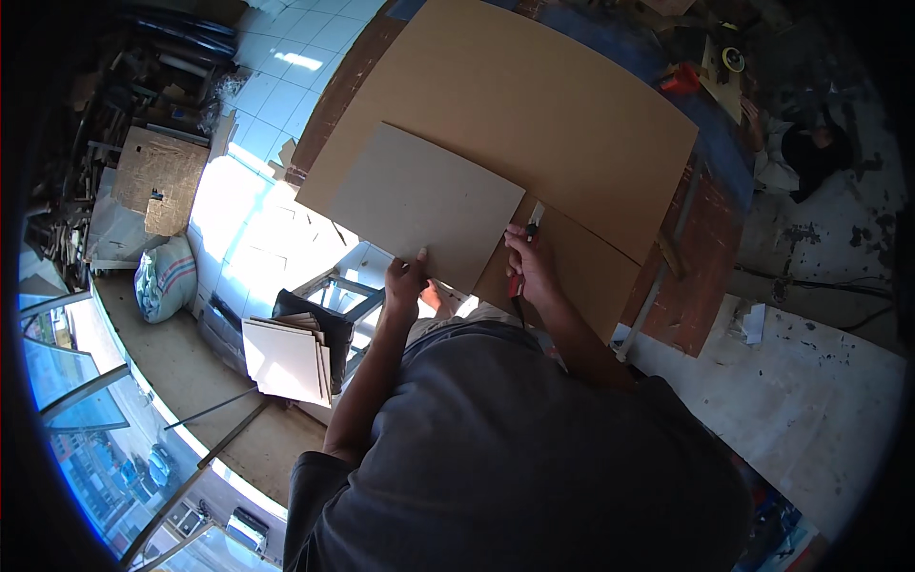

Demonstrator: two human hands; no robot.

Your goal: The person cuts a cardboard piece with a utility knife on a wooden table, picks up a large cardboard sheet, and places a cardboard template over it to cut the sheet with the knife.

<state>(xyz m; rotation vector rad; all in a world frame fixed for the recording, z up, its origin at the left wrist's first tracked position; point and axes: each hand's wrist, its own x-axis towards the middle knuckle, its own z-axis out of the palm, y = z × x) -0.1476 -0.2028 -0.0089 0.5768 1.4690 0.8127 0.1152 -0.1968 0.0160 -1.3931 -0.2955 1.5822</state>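
Observation:
A large brown board (534, 86) covers most of the work table. On its near part lies a smaller grey rectangular board (429, 195). My left hand (404, 284) grips the grey board's near edge, its thumb on top; the fingers beneath are partly hidden. In my right hand (534, 267) is a red and black utility knife (532, 230), its pale front end pointing away from me beside the grey board's right edge. From that edge a straight dark line runs to the right across the brown board, marking off a near strip (581, 262).
Pale panels (286, 357) are stacked on a black seat to my left. Farther left stand a white sack (167, 276) and a brown worn board (160, 176). A red tool (680, 79) lies beyond the table's far right. Another person (815, 157) is there in shadow.

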